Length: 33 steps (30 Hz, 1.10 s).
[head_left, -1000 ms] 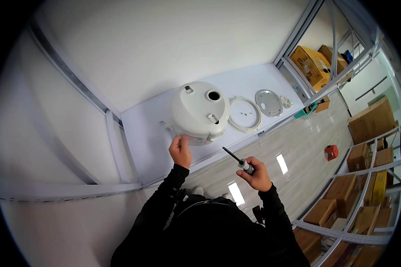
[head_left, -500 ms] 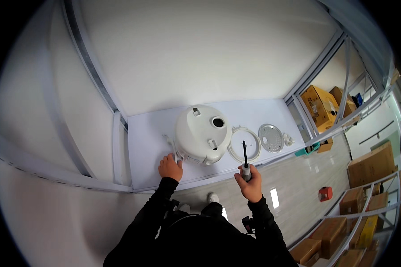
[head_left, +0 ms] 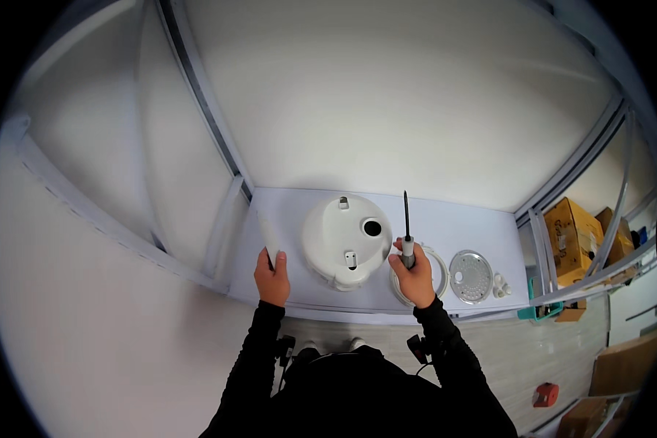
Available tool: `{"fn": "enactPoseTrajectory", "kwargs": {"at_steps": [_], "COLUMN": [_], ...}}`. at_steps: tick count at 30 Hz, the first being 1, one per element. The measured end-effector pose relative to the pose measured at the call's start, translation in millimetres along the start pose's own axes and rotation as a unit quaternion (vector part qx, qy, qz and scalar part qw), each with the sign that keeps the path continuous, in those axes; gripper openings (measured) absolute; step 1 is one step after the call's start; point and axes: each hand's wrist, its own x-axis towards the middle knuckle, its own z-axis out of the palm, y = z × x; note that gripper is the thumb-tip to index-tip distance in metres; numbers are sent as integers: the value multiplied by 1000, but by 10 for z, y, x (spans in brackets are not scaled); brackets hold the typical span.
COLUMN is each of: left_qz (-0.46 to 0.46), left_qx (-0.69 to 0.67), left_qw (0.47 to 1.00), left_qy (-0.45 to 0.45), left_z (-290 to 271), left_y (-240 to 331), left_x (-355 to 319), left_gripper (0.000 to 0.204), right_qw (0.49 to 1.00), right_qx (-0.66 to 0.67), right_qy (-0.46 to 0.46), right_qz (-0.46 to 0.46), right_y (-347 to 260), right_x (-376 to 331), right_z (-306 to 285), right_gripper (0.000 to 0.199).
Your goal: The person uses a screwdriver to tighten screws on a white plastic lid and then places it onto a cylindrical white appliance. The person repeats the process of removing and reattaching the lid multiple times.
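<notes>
My left hand (head_left: 271,279) is closed around the lower end of a long, narrow white handle-like part (head_left: 269,235), which points up and away from me. In my right hand (head_left: 415,281) I grip a screwdriver (head_left: 407,248) by its grey and white handle, its dark shaft upright. Between both hands a rounded white appliance shell (head_left: 328,244) sits on the white table, with a dark round hole and two small slotted recesses on top. Behind my right hand lies a white ring (head_left: 442,271), partly hidden. Right of it are a round perforated metal plate (head_left: 471,276) and several small white pieces (head_left: 501,286).
The white tabletop (head_left: 460,212) meets a pale wall at the back, with metal frame posts at both ends. Cardboard boxes (head_left: 573,237) and a teal basket (head_left: 539,311) stand beyond the right end. A red object (head_left: 545,395) rests on the floor.
My left hand has lifted the white handle-like part off the table beside the shell. My right hand with the screwdriver has moved in over the ring. The view has shifted.
</notes>
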Motion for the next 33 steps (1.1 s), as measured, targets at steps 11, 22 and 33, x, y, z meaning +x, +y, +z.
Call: {"fn": "enactPoseTrajectory", "kwargs": {"at_steps": [11,22,33], "left_qz": [104,193,223], "left_qx": [-141,11,-9], "left_qw": [981,979,974], "left_qy": [-84,-72,-35], "left_z": [103,668,656], "left_y": [1036,852,962], "left_x": [-518,-557,-544], "left_gripper": [46,41,42], "right_qw": [992,952,903], "right_qx": [40,260,388], "right_qy": [-117,-95,-71], "right_qz": [34,135,168], "right_y": [62,174,-46], "right_x": [562,684,723], "right_z": [67,44,-103], "right_gripper": [23,11,14]}}
